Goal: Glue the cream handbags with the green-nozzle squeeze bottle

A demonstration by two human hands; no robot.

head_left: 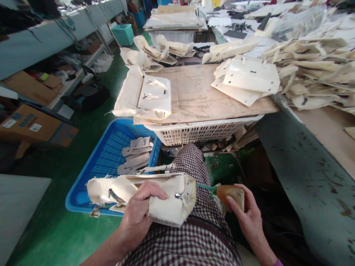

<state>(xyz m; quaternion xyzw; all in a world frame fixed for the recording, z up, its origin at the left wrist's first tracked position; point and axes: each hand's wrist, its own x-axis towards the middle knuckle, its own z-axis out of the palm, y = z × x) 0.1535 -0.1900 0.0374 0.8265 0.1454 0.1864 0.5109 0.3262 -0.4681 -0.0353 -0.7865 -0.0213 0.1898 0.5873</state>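
Over my lap, my left hand (144,207) grips a cream-coloured bag piece (169,207) with a small metal clasp, fingers folded over its side. Its frayed strap end stretches left above the blue basket. In my right hand (246,214) is an amber squeeze bottle (230,195), clasped between thumb and fingers. A thin green nozzle points left from the bottle, its tip at or very near the bag piece's right edge. Whether the tip touches cannot be made out. Checked cloth (191,159) covers my legs.
A blue basket (111,133) holding flat cream parts stands at my left. Ahead, a wooden board (191,88) lies over a white crate (188,133), carrying several cream bag pieces (252,75). More bag pieces pile up (313,70) at the right. Shelving with cardboard boxes (36,123) lines the left.
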